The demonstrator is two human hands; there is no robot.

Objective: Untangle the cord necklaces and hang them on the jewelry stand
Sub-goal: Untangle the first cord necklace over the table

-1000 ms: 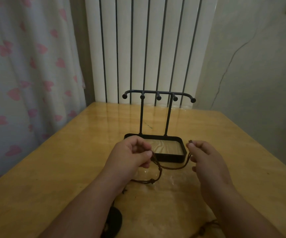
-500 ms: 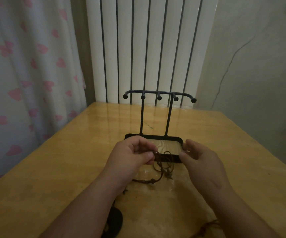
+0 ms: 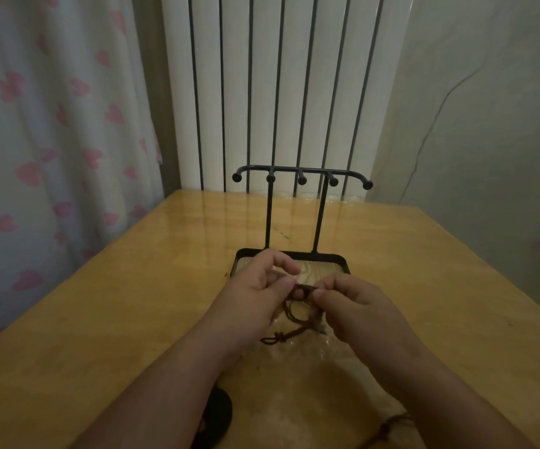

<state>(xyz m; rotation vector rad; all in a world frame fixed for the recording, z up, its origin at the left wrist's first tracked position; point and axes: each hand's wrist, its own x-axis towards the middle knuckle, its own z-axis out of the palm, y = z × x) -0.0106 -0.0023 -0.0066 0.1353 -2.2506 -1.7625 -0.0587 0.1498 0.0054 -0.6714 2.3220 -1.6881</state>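
**Item:** dark brown cord necklace (image 3: 295, 314), centre of the frame. It is gathered in slack loops between the two hands. Its knotted tail trails down onto the glossy yellow wooden table (image 3: 100, 303), on the near side of the stand's tray base. It is not hung.

**Left hand** (image 3: 255, 294): fingers curled, thumb and forefinger pinching the cord at the top of the loops.

**Right hand** (image 3: 361, 307): fingers curled, thumb and fingertips pinching the same cord just beside the left hand's hold.

**Change:** one second ago the hands were apart and the cord hung in a shallow arc between them. Half a second ago the right hand was open and closing in. Now the hands nearly touch and the cord has gone slack. This reads as a regrip to pick at a tangle, so untangling is likely unfinished.

**Black metal jewelry stand** (image 3: 301, 171): upper centre, five ball-tipped pegs, all bare, position unchanged.

**Also present:**
- second brown cord (image 3: 391, 422), at the lower right edge and partly hidden by the forearm.
- dark round object (image 3: 218, 413), at the lower centre edge, identity unclear.
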